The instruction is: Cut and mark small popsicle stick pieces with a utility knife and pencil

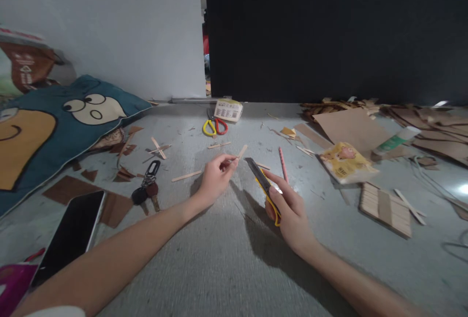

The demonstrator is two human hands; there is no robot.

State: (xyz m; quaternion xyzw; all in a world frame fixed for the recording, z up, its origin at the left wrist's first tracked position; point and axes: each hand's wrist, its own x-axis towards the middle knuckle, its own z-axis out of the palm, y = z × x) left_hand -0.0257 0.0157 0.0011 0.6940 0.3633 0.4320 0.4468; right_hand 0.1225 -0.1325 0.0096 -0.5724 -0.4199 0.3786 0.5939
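Yellow and dark grey, the utility knife point(263, 180) is lying across the right hand point(292, 209), whose fingers and thumb are closing round its handle, the narrow end pointing far and left. The left hand point(216, 173) is pinching a pale wooden stick point(242, 151) between thumb and fingertips, and the stick's free end is sticking out toward the far right, just left of the knife's tip. How much blade is showing, I cannot tell. The main risk seems to be to the left fingertips: they are sitting close to the knife's line, so a slip off such thin wood could be sending the edge into them. The stick appears to be getting no support from the grey surface point(204, 263) below, so pressure could be twisting it in that small pinch, or splitting it along the grain. Another stick point(263, 166) is lying just past the knife, and the pink striped rod point(283, 163) is resting to the right; a sweeping stroke could be knocking either aside. The scissors point(209, 128) at the far side are lying well apart from the blade.
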